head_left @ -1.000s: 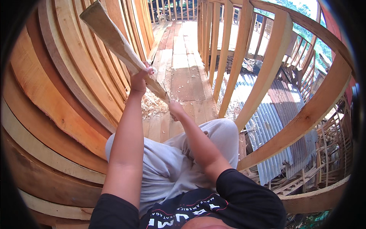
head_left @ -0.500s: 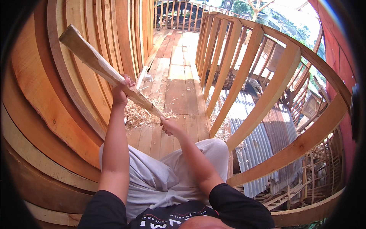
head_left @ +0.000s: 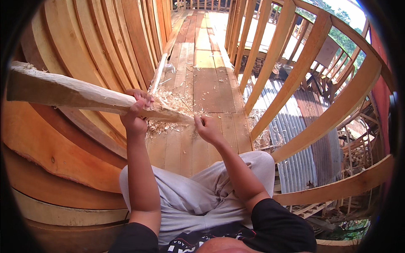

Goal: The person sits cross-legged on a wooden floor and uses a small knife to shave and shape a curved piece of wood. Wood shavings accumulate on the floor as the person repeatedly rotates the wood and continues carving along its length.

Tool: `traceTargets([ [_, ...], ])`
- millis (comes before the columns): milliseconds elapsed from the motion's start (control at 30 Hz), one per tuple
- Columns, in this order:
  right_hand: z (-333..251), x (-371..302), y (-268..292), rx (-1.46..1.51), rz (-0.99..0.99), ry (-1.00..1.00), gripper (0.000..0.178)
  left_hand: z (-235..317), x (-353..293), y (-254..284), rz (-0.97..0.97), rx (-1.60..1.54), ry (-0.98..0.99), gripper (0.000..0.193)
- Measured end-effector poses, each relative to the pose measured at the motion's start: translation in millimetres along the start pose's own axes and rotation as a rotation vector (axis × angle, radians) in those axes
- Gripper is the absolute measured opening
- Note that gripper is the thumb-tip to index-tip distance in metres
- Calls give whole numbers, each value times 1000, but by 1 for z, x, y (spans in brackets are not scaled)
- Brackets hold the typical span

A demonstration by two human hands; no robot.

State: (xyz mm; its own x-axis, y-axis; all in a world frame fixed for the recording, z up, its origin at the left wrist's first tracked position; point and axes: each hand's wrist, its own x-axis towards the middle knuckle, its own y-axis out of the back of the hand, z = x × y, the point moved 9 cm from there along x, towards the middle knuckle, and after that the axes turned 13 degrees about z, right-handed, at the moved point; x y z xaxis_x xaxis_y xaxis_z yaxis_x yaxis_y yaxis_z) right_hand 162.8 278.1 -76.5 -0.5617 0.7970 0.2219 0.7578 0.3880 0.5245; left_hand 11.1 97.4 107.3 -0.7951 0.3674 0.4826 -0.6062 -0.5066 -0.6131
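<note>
A long, roughly carved piece of wood lies across in front of me. Its broad, thick end is at the far left and it tapers toward the middle. My left hand is wrapped round its narrowing part, fingers over the top. At the thin end, my right hand is closed, gripping the tip. A thin sliver-like strip stands up beside that tip; whether it is a shaving or something else is unclear. Curly wood shavings lie on the floor beneath the wood.
Upright planks form a wall at my left, close to the broad end. A slatted wooden railing runs along my right, with corrugated metal roofing below it. The plank floor stretches ahead, and a small clear object lies near the wall.
The wood has swung from a steep diagonal to nearly level, its broad end moving left and down toward me. Both hands still grip it; the right has moved slightly right and up.
</note>
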Motion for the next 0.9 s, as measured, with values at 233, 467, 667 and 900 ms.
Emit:
traceTargets([
  [233,13,10,-9,-193,67,-186,67,2,-19,-29,-181,-51,-69,16],
  [467,-14,27,-2,-189,-81,-216,71,0,-15,-18,-205,-27,-142,13],
  [667,-20,22,-17,-263,-19,-32,58,4,-18,-18,-224,56,-183,9],
  [900,-18,27,-22,-207,24,38,26,-5,-11,-7,-162,43,-184,15],
])
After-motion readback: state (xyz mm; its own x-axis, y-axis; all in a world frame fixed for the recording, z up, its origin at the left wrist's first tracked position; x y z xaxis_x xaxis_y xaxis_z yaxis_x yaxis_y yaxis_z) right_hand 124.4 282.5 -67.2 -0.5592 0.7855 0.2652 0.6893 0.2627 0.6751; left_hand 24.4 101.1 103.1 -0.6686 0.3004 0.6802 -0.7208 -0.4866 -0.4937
